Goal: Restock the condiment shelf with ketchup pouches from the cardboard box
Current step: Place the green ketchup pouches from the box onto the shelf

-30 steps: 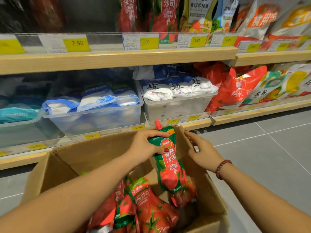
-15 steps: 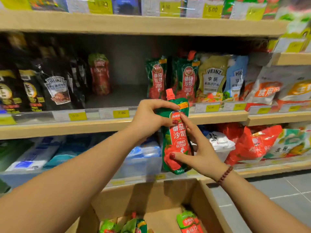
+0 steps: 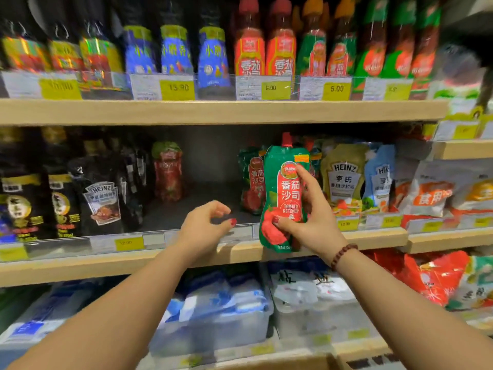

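Note:
My right hand (image 3: 310,222) grips a green and red ketchup pouch (image 3: 284,193) with a red spout, held upright in front of the middle shelf (image 3: 373,236). Just behind it stand matching ketchup pouches (image 3: 250,180) on that shelf. A lone red pouch (image 3: 167,170) stands further left, with a dark empty gap between them. My left hand (image 3: 205,225) hovers empty at the shelf's front edge, fingers loosely curled. Only a sliver of the cardboard box (image 3: 293,365) shows at the bottom edge.
Black Heinz sauce pouches (image 3: 102,202) fill the shelf's left side, yellow and blue Heinz pouches (image 3: 357,180) its right. Bottles (image 3: 250,49) line the upper shelf. Clear bins (image 3: 218,324) of white bags sit on the shelf below.
The pouch passed from both hands to my right hand alone and rose toward the shelf. My left hand let go and dropped to the left. The view tilted up; the box nearly left the frame.

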